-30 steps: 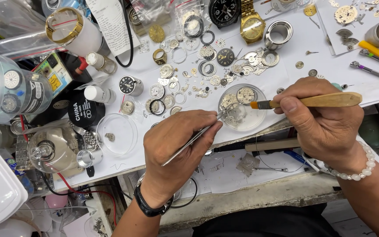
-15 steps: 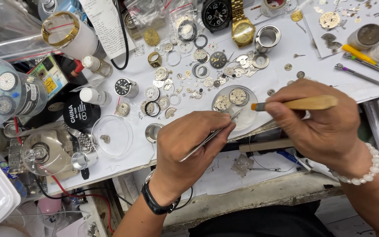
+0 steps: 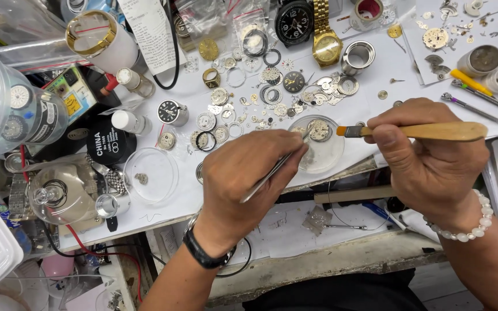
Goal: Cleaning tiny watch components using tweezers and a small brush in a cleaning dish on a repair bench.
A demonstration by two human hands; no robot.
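Note:
My left hand (image 3: 250,178) grips metal tweezers (image 3: 269,175) whose tips reach into a small clear glass dish (image 3: 324,155) at the bench's front edge. A round watch movement (image 3: 319,130) lies in that dish. My right hand (image 3: 427,158) holds a wooden-handled brush (image 3: 427,131) level, its dark bristles pointing left at the movement. A black watch sits on my left wrist and a white bead bracelet (image 3: 468,227) on my right.
Several loose watch parts, rings and dials (image 3: 272,95) litter the white bench behind the dish. A gold wristwatch (image 3: 325,40) and a black one (image 3: 294,22) lie at the back. A clear lid (image 3: 151,175), glass dome (image 3: 59,193) and plastic tub (image 3: 7,109) stand left; tools (image 3: 476,98) lie right.
Both hands have stayed over the dish while the view shifted slightly; the brush tip has drawn a little back to the right of the movement.

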